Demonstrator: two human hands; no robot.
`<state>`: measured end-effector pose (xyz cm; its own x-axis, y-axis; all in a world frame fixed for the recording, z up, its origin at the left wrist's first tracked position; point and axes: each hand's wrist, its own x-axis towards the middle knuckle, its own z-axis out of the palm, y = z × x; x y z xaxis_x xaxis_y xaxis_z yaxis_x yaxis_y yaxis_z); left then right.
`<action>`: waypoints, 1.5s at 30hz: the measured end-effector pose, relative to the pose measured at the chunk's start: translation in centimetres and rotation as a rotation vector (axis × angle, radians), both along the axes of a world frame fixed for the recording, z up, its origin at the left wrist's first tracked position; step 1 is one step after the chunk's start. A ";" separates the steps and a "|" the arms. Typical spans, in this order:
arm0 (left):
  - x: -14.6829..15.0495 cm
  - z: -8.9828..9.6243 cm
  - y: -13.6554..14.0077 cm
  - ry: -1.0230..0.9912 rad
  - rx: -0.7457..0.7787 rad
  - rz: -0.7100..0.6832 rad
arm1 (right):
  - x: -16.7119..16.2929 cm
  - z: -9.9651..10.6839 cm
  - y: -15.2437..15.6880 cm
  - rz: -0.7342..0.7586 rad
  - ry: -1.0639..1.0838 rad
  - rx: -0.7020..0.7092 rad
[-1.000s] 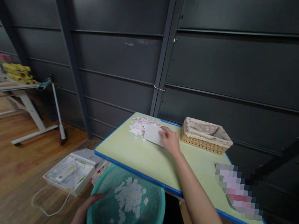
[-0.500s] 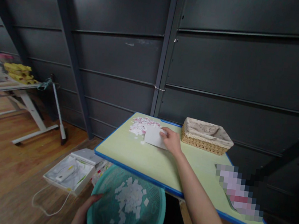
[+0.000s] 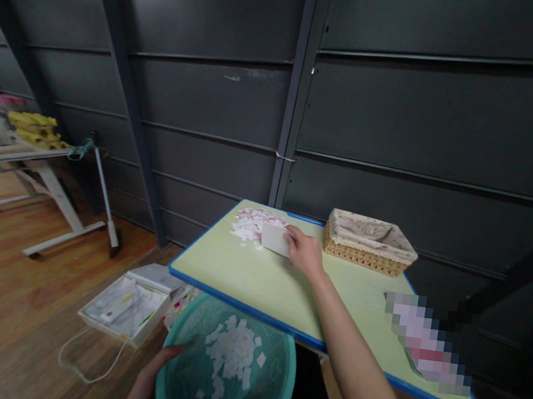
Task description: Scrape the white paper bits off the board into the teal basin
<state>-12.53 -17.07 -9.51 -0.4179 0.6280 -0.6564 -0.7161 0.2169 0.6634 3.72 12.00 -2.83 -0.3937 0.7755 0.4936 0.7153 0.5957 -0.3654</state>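
My right hand [image 3: 303, 250] grips a white card [image 3: 275, 238] by its right end, holding it tilted on the pale green tabletop [image 3: 241, 275]. The card's left side meets a heap of small white and pinkish paper pieces [image 3: 251, 222]. Below the table's front edge, my left hand [image 3: 161, 365] is closed on the left rim of a green plastic basket [image 3: 274, 384]; its thumb lies over the inside and the other fingers are hidden. Many white paper squares [image 3: 232, 349] lie in the basket.
A lined wicker basket [image 3: 369, 242] stands at the table's back right. A pixelated flat item [image 3: 424, 344] lies near the right corner. On the floor at left is an open white box [image 3: 124, 308] with a cord. Behind rises a dark panelled wall [image 3: 211, 100].
The white card has tipped more upright and shifted slightly right in my right hand. My left hand and the green basket have barely moved.
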 end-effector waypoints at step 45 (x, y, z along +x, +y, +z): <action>-0.2 -1.1 -0.1 -0.034 0.024 -0.005 | -1.3 -0.6 -0.7 0.653 0.370 -0.727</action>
<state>-12.75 -17.19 -10.64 -0.3929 0.6459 -0.6545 -0.7372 0.2043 0.6441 2.40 11.28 -3.40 -0.7623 0.6249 0.1684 0.1040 0.3751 -0.9211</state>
